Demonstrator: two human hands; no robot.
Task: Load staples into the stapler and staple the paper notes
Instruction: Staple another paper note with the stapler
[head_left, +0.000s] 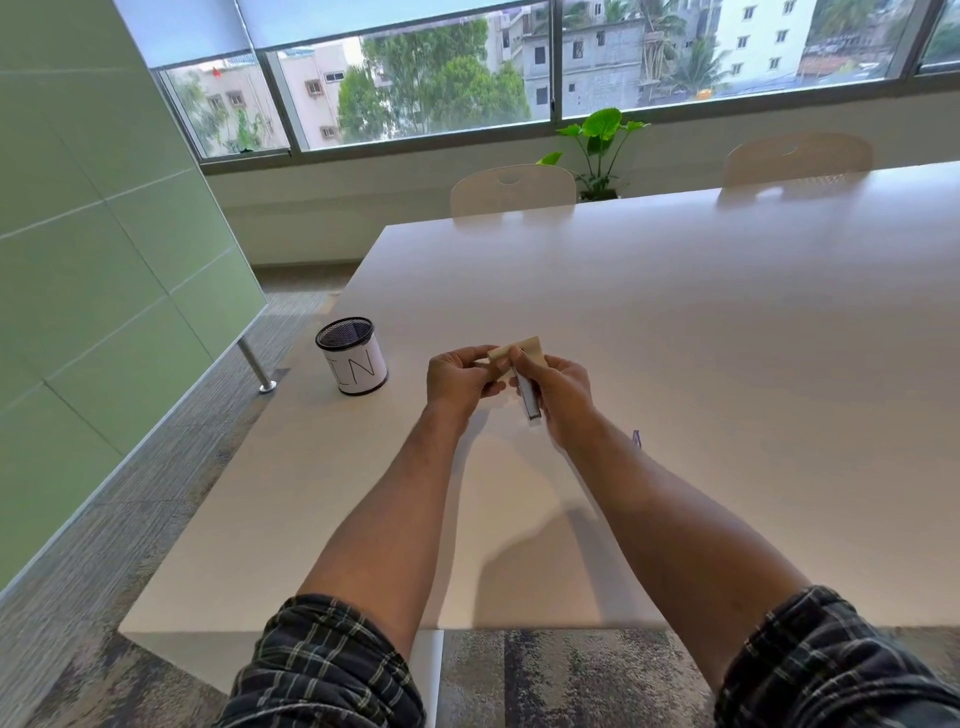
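Stapler (529, 397) in right hand (563, 395), nose toward notes (524, 353).

- Left hand (460, 376): raised above the surface, fingers curled, thumb and fingertips pinched closed.
- Right hand (558, 389): level with the left, nearly touching it, fingers wrapped closed.
- Both forearms bare, extended forward, converging; dark plaid sleeves (332, 670) pushed up to the elbows.

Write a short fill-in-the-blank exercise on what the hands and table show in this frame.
1. The right hand holds the ____.
2. The left hand pinches the tan paper notes ____ the table.
3. The mesh cup bears the letters ____.

Missing words: stapler; above; IN
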